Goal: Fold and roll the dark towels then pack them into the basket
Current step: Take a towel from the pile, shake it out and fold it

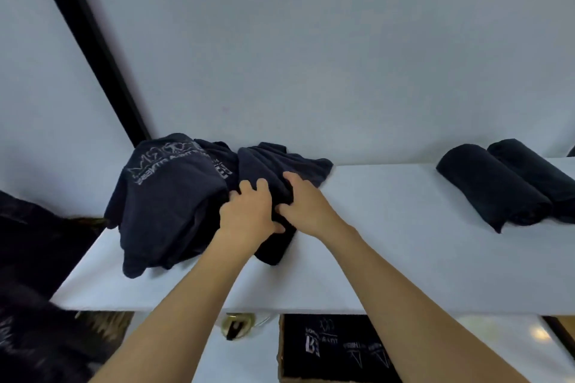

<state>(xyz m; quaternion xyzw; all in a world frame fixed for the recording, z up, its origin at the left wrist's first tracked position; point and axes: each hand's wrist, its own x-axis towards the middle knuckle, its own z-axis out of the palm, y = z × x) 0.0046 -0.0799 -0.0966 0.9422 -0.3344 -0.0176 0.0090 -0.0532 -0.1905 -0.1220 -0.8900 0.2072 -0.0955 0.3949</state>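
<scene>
Gripping a crumpled dark towel (273,165) with both hands on the white counter (389,258). Curling the fingers of the left hand (245,211) down into the cloth, with the thumb pressing from the near side. Digging the bent fingers of the right hand (303,202) into the same towel, just beside the left hand and almost meeting it at the thumbs. Lying close to the white wall, on the left half of the counter, and touching there a heap of dark towels (168,202) with pale printed letters on top. Reaching with this heap to the left end of the counter. Resting well apart, at the right end: two rolled dark towels (491,193), side by side and touching. Showing below the near edge of the counter: a box with a brownish rim (281,351), holding dark cloth with pale print; not being able to tell if this is the basket. Standing at the far left: dark blurred shapes (37,246), too unclear for naming. Running slantwise up the wall: a black strip (90,50).
</scene>
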